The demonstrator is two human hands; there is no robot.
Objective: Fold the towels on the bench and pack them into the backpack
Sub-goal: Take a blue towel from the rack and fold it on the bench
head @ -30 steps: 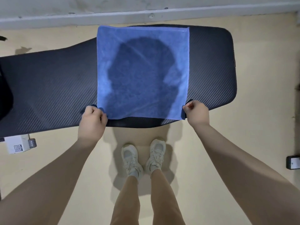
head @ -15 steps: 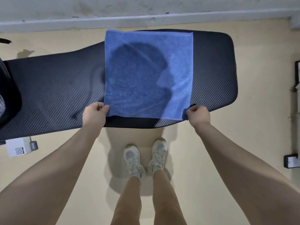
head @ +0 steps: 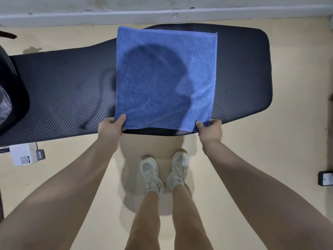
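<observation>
A blue towel (head: pixel 165 78) lies spread flat and square across the black padded bench (head: pixel 241 78). My left hand (head: pixel 110 129) pinches the towel's near left corner, thumb on top. My right hand (head: pixel 210 130) pinches the near right corner at the bench's front edge. The near edge of the towel is slightly raised between the two hands. At the far left, a dark backpack (head: pixel 12 94) sits on the bench, only partly in view.
A white wall base (head: pixel 162 15) runs behind the bench. On the beige floor stand a white box (head: pixel 24 156) at the left and a small dark device (head: pixel 325 180) at the right. My feet in white shoes (head: pixel 164 171) are just in front of the bench.
Both hands kept hold of the near corners, and the thumbs now lie on top of the cloth. The view shifted slightly, so more of the backpack shows at the left.
</observation>
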